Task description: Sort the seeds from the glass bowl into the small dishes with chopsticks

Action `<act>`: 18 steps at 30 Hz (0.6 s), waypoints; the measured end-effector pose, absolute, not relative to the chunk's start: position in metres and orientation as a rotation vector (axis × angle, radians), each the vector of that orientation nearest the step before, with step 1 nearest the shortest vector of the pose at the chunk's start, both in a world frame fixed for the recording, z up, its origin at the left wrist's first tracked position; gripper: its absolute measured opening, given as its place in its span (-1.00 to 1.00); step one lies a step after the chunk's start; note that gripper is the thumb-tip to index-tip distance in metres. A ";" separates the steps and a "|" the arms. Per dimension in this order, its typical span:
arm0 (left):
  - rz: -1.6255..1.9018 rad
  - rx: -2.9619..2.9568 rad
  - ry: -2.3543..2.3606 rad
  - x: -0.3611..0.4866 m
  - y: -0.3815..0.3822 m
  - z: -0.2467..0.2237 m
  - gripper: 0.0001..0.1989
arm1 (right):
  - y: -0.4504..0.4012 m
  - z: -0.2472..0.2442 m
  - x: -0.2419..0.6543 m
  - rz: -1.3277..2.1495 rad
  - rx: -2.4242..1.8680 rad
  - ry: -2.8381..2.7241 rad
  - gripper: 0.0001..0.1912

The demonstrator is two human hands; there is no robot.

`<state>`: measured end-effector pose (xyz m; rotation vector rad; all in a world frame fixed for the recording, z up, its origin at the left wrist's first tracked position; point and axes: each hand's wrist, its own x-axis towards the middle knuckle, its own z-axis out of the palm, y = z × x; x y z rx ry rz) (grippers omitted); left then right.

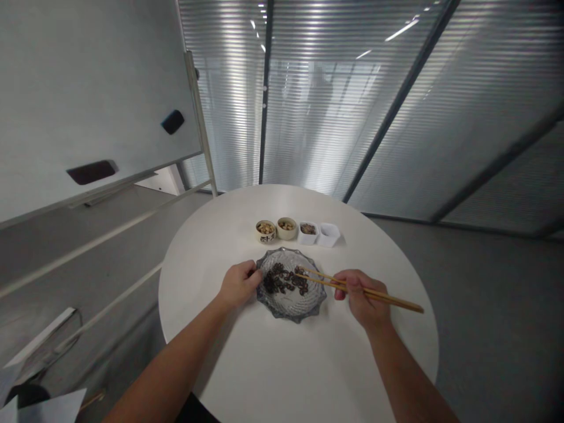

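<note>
Pinching chopsticks (396,304) in the right hand (361,296), tips reaching over dark pieces (282,281) on a glass plate (288,314) — the left hand (240,285) curls at the rim at nine o'clock, any grasp hidden. Small bowls (275,230) and white dishes (318,234) sit at twelve o'clock on the desk (299,376).

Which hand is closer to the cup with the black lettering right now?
Left. The left hand sits at the rim of the glass plate, just below and left of the lettered cup. The right hand, holding the chopsticks, is farther away, across the plate to the cup's right.

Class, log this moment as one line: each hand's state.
left hand: at glass plate rim | right hand: wooden chopsticks, tips over dark pieces
</note>
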<state>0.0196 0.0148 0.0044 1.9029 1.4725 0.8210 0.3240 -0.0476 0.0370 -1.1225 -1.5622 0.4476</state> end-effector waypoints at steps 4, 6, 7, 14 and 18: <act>0.815 1.897 1.469 0.019 0.014 0.006 -0.71 | -0.047 0.036 0.327 0.513 -1.134 -1.572 -0.56; 0.809 1.895 1.482 0.019 0.014 0.007 -0.71 | -0.046 0.034 0.329 0.523 -1.142 -1.578 -0.55; 0.809 1.894 1.486 0.019 0.014 0.007 -0.70 | -0.045 0.032 0.330 0.521 -1.145 -1.580 -0.55; 0.840 1.888 1.480 0.019 0.015 0.002 -0.69 | -0.045 0.028 0.330 0.537 -1.179 -1.510 -0.54; 0.845 1.880 1.477 0.019 0.015 0.001 -0.69 | -0.048 0.036 0.328 0.532 -1.222 -1.466 -0.55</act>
